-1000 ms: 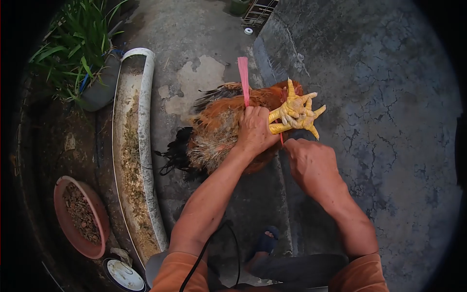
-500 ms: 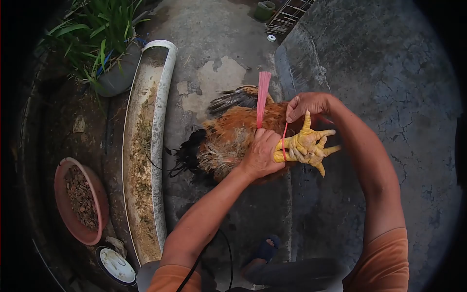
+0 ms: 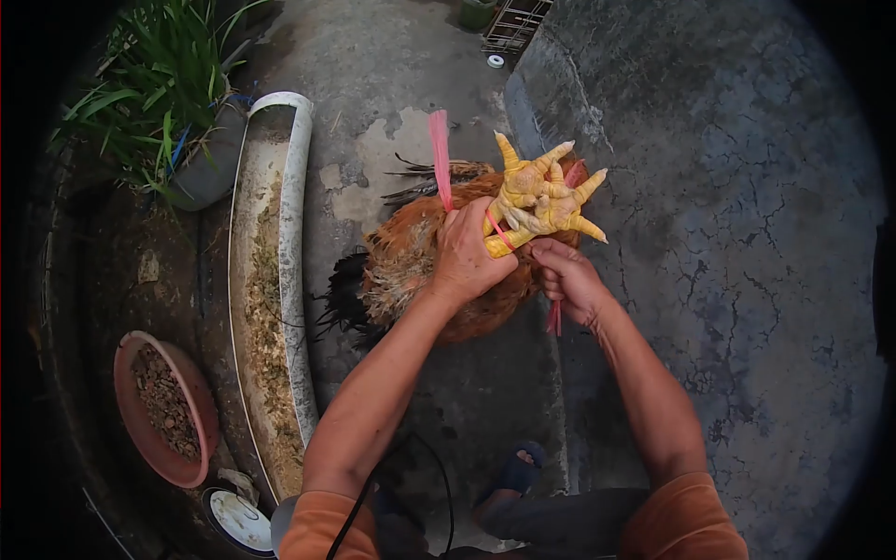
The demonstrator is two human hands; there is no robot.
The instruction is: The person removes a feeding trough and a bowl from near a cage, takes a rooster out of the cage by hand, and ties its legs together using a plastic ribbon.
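On concrete (image 3: 485,392): brn chicken (image 3: 406,238), blk tail (image 3: 350,294), yel feet (image 3: 551,201); L fingers (image 3: 456,226) closed round legs (image 3: 505,245), R fingers (image 3: 554,251) pinching pink strip (image 3: 554,318).

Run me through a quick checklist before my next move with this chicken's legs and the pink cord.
1. Left hand gripping the yellow legs: ok.
2. Pink cord lying across the legs: ok.
3. Right hand holding the cord: ok.
4. Knot closed: cannot tell, none is visible.
5. Head of the chicken in plain view: not ok, the feet largely block it.
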